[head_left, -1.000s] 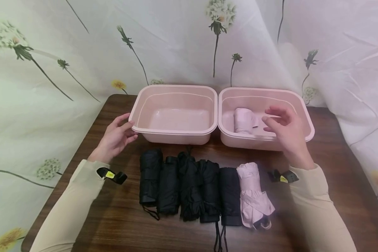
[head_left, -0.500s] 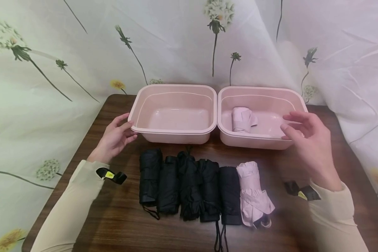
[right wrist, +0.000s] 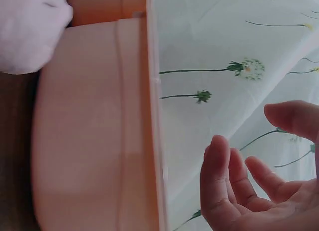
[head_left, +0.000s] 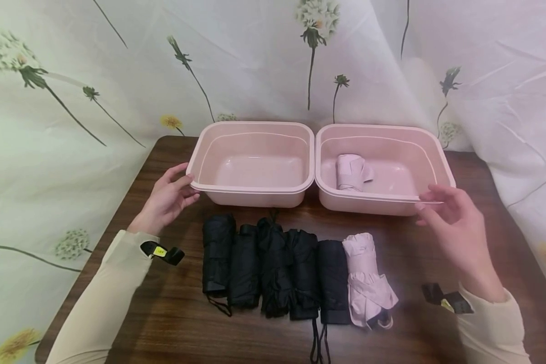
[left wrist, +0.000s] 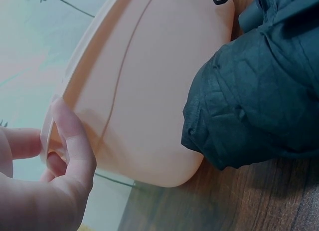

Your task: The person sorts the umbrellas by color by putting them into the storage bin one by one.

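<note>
My left hand (head_left: pixel 166 197) pinches the rim of the left pink plastic basin (head_left: pixel 255 197) at its left front corner; the left wrist view shows the thumb and fingers on either side of that rim (left wrist: pixel 75 66). At the front right corner of the right pink basin (head_left: pixel 368 205), my right hand (head_left: pixel 459 222) has its fingers loosely bent with nothing between them. One rolled pink folding umbrella (head_left: pixel 351 173) lies inside the right basin, toward its left end. A second pink folding umbrella (head_left: pixel 364 278) lies on the table at the right end of a row of black folding umbrellas (head_left: pixel 275 273).
Both basins stand side by side at the back of the dark wooden table (head_left: pixel 173 313). Behind them hangs a pale curtain (head_left: pixel 264 60) printed with dandelions. Several black umbrellas lie close together in front, some with wrist cords hanging toward the near edge.
My right hand has moved from over the inside of the right basin, rightward and toward me, to its front right corner. My left hand stays at the left basin's rim.
</note>
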{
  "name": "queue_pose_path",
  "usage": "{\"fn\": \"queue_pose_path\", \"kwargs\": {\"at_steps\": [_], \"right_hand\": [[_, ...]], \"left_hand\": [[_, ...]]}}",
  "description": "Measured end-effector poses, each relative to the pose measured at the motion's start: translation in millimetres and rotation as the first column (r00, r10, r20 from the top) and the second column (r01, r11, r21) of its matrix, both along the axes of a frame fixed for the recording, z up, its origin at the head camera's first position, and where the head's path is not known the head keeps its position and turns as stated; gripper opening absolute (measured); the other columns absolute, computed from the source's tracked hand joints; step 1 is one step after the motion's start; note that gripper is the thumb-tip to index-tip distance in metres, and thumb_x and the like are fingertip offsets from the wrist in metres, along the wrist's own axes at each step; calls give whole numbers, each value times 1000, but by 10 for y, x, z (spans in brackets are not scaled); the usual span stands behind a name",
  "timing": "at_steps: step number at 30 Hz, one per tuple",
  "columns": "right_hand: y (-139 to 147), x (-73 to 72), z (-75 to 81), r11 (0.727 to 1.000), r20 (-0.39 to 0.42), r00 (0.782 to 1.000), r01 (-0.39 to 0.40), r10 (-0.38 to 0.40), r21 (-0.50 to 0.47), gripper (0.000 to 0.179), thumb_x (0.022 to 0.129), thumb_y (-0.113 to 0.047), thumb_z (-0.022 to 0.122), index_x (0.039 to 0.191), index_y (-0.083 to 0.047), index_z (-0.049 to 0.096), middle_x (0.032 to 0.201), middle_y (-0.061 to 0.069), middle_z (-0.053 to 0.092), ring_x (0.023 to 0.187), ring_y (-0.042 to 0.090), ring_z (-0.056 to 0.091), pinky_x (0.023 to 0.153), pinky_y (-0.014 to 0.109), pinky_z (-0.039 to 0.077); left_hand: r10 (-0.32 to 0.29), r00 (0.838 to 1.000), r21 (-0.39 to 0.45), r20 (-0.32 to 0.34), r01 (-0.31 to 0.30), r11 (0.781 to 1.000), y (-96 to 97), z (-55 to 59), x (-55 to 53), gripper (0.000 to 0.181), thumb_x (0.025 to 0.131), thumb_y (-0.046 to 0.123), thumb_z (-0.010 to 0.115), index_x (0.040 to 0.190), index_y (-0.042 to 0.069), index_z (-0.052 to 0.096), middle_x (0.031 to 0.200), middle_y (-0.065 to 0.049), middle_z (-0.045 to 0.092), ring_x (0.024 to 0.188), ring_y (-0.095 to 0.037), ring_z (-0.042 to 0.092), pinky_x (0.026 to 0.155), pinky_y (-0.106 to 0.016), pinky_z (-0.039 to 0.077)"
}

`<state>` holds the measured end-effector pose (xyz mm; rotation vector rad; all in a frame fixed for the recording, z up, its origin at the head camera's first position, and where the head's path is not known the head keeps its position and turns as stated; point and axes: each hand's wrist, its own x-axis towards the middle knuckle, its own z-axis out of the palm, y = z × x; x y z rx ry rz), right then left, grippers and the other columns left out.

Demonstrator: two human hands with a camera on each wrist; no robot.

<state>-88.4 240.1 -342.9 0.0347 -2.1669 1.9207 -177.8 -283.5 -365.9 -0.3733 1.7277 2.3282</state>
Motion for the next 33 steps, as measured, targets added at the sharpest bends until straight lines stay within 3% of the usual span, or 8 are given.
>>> {"fn": "queue_pose_path", "kwargs": {"at_steps": [5,8,12,15,19,25,29,33], "right_hand": [[-52,38,-190,972,51,999,-28,16,235,35,90,-3,65,122,-11,53,102,-12,62,79,-2,64,62,18,57],[-128,64,-324,946,116,993,-49,12,321,40,91,-10,66,127,-3,49,107,-6,59,80,-2,63,64,20,57],[-206,98,-499,881,207,978,-103,6,463,52,91,-22,68,133,-3,46,114,10,60,85,5,62,67,20,54],[-240,127,-600,808,273,962,-180,25,560,61,89,-30,70,136,-3,43,117,18,60,91,18,64,71,25,51],[-293,170,-687,755,382,922,-290,56,589,77,87,-43,70,141,0,36,121,22,58,97,30,62,78,37,51],[-384,245,-729,725,503,862,-387,64,570,98,82,-63,65,147,0,27,125,24,57,105,32,61,85,47,52],[-433,267,-742,693,537,840,-429,72,579,103,80,-68,63,147,1,26,130,31,54,111,40,59,87,51,52],[-459,277,-758,683,539,838,-440,79,584,102,80,-66,64,146,2,26,133,33,51,115,42,57,89,53,51]], "left_hand": [[3,1000,16,-8,-3,1000,-9,-9,-3,47,97,11,57,137,18,33,109,-8,53,72,-14,65,64,-25,58],[4,1000,16,-8,-3,1000,-12,-8,-2,48,97,12,57,138,18,33,111,-8,52,73,-14,65,65,-25,58],[0,1000,-4,-3,0,1000,-13,-6,3,50,97,13,58,139,19,32,116,-9,48,73,-13,65,66,-24,58],[-1,1000,-15,-1,1,1000,-16,-8,6,51,97,14,58,140,20,32,117,-9,46,73,-12,65,66,-24,58],[1,1000,-6,-3,-1,1000,-20,-13,4,51,97,14,58,140,19,32,114,-8,49,73,-13,65,66,-24,58],[1,1000,-12,-2,-1,1000,-17,-12,3,51,96,15,59,140,20,32,116,-8,48,73,-12,65,66,-24,58],[3,1000,-15,1,-3,1000,-12,-11,4,51,96,15,60,139,20,33,117,-9,46,73,-13,64,66,-24,58],[2,1000,-14,0,-2,1000,-4,-8,4,51,96,15,60,139,20,33,116,-9,47,72,-12,64,65,-24,58]]}}
